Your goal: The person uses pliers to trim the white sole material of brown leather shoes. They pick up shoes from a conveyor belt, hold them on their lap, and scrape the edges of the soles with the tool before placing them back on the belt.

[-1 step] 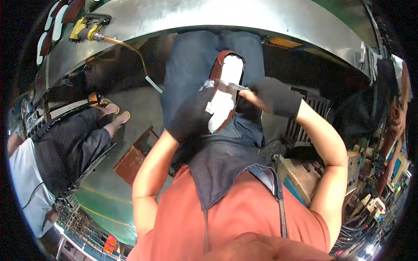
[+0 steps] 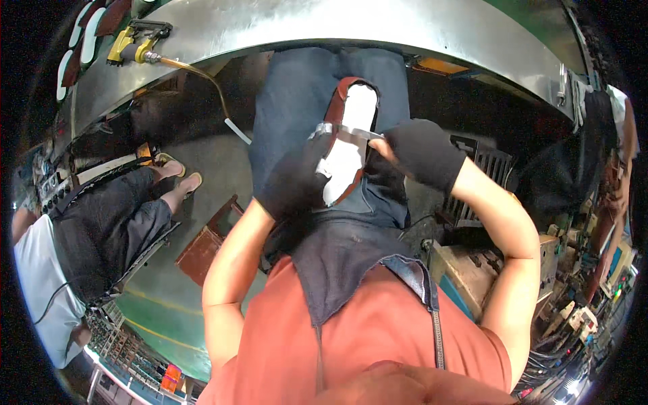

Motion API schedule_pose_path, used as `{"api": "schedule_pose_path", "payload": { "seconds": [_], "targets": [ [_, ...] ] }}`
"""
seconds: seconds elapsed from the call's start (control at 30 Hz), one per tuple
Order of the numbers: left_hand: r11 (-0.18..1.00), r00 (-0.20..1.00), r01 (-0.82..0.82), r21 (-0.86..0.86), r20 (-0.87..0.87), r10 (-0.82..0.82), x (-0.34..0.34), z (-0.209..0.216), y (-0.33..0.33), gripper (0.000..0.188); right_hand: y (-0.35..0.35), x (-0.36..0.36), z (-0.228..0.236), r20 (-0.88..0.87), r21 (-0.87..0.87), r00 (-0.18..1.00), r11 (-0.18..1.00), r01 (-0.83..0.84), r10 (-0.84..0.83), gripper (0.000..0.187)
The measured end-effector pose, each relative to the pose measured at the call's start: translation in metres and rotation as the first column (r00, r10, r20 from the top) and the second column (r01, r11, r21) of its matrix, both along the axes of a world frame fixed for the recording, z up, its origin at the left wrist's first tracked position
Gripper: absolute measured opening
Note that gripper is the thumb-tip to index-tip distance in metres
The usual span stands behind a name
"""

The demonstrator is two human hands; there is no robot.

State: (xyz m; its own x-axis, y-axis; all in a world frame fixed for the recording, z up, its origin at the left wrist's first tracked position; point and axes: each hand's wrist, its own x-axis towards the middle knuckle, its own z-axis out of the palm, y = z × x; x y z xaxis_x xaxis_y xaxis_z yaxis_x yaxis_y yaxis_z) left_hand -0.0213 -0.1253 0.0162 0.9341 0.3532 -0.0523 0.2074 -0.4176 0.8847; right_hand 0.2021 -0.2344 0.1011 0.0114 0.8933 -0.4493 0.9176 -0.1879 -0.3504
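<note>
Shoe (image 2: pixel 345 158) is positioned lengthwise on the seated person's lap (image 2: pixel 290 88), white face up, reddish-brown edge showing along its left side and at the far end. Compared with the preceding view, displacement is slight: the right hand (image 2: pixel 425 152) has shifted a little toward the shoe, and the flat metal tool (image 2: pixel 361 132) now appears sharper, lying crosswise over the middle of the white face. Whether its edge contacts the surface cannot be confirmed. Right fingers are closed on the near-right end of the tool, with the thumb visible outside the black glove. Left hand (image 2: pixel 297 175), also gloved, retains its grip on the left side of the shoe; its fingers are closed on that edge. Shoe orientation is effectively unchanged. This suggests that the left hand serves as the clamp and that work at the midsection is under way, not complete. The yellow-and-black air tool (image 2: pixel 138 46) rests unattended on the metal table (image 2: pixel 304 27), well apart from both hands.
</note>
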Motion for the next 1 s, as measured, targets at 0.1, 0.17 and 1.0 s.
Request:
{"api": "schedule_pose_path", "payload": {
  "seconds": [0.1, 0.17, 1.0],
  "targets": [
    [0.958, 0.991, -0.135, -0.254, -0.03, 0.131, 0.012, -0.017, 0.002, 0.048, -0.009, -0.006, -0.012, -0.164, -0.121, 0.961, 0.972, 0.204, -0.222, 0.049],
    [0.951, 0.963, -0.269, 0.153, 0.064, 0.262, 0.048, -0.077, -0.014, 0.047, -0.014, 0.013, -0.007, -0.455, -0.409, 0.775, 0.876, 0.255, -0.438, 0.051],
    [0.885, 0.924, -0.38, -0.269, -0.153, 0.35, -0.01, -0.051, -0.055, 0.043, -0.042, -0.011, -0.015, -0.269, -0.339, 0.848, 0.869, 0.361, -0.458, 0.052]
  ]
}}
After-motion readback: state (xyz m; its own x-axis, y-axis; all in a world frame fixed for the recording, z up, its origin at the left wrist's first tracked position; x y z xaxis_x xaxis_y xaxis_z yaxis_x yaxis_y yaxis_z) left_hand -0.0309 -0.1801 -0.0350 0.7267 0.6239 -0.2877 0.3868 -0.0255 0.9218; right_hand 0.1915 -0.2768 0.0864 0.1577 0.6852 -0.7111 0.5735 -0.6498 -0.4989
